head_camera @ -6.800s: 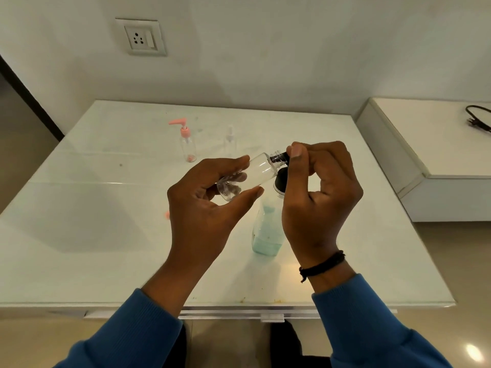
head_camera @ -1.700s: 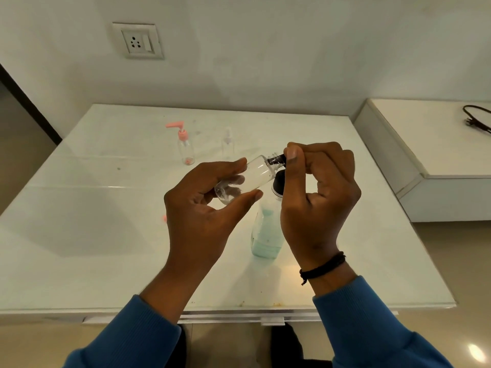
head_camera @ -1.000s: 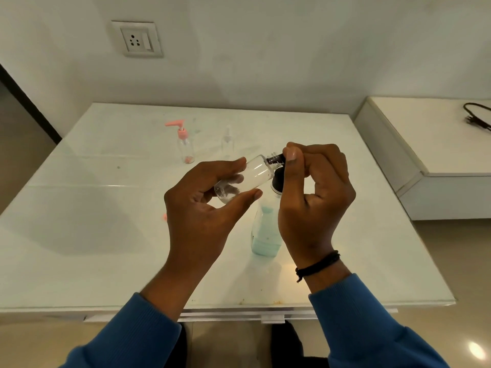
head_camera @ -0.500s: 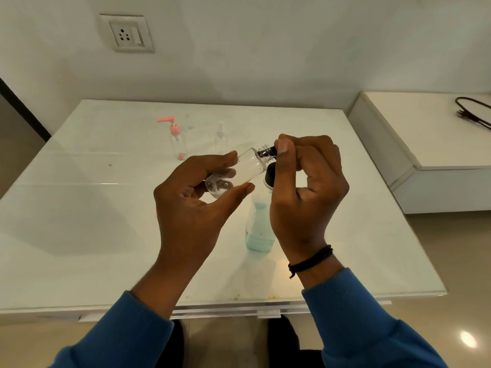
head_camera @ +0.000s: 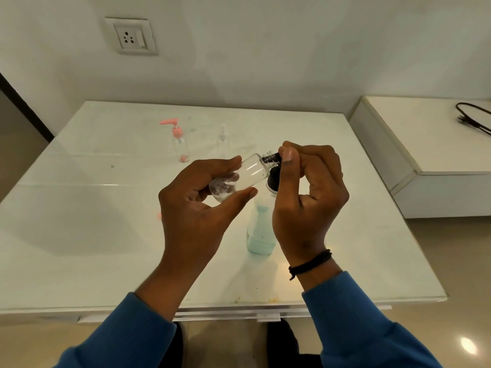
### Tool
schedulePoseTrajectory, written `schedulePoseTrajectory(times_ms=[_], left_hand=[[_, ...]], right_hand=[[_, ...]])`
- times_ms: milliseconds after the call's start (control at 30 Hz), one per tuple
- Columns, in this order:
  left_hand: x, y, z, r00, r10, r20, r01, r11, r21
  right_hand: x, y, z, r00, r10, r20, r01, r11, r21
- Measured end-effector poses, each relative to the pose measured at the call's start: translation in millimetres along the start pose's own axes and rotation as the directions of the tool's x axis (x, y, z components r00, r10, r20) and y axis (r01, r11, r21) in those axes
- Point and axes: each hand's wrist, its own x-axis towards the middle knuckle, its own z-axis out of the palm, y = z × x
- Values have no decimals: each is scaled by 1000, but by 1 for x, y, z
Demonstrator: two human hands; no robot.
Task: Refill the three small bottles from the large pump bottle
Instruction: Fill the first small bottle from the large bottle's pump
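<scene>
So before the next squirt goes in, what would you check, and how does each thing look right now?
1. Small clear bottle held firmly by the left hand: ok.
2. Its open neck at the black nozzle: ok, they meet.
3. Right hand on the pump: ok, fingers curled over it.
4. Big bottle standing on the table: ok, upright.
5. Liquid left in the big bottle: ok, blue-green shows low down.
6. Fill level of the small bottle: cannot tell.
</scene>
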Motion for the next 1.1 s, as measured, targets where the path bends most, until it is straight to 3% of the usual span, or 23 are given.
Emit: schedulePoseTrajectory(times_ms=[1100], left_hand=[[-3, -1, 2, 1000, -5, -4, 5, 1000, -4]], right_hand=[[2, -3, 0, 1000, -26, 13, 27, 999, -36]])
